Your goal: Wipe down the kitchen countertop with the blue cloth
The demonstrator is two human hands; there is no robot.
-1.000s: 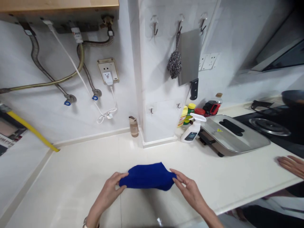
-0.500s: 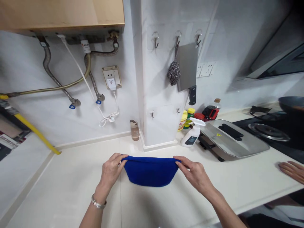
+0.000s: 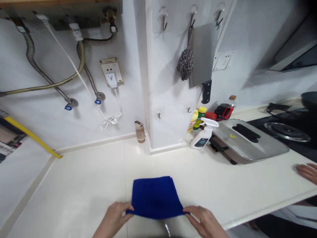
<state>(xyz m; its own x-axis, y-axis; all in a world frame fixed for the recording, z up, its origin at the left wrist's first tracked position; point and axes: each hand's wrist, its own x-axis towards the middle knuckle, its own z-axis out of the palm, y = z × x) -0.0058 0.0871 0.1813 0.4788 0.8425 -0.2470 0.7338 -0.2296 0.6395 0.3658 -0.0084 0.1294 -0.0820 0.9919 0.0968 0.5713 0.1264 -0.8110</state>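
A folded blue cloth [image 3: 155, 196] stretches between my two hands over the white counter [image 3: 94, 185]. My left hand [image 3: 116, 216] pinches its near left corner between thumb and fingers. At the near right corner, my right hand [image 3: 201, 218] grips it the same way. The far part of the cloth appears to lie on the counter, while its near edge sags slightly between my hands. Below that edge a small shiny metal piece [image 3: 167, 228] shows, too little of it to name.
A brown bottle [image 3: 140, 132] stands by the wall pillar. Right of it are a white spray bottle [image 3: 203, 134], a lidded electric pan [image 3: 252, 140] and a stove [image 3: 297, 132]. A cleaver [image 3: 203, 54] and steel scourer [image 3: 185, 62] hang above. Another person's hand [image 3: 308, 172] rests at the right.
Both hands have come nearer to my body and lower, drawing the cloth's held edge with them. The cloth has gone from hanging to spreading away from me. My view has tilted down.
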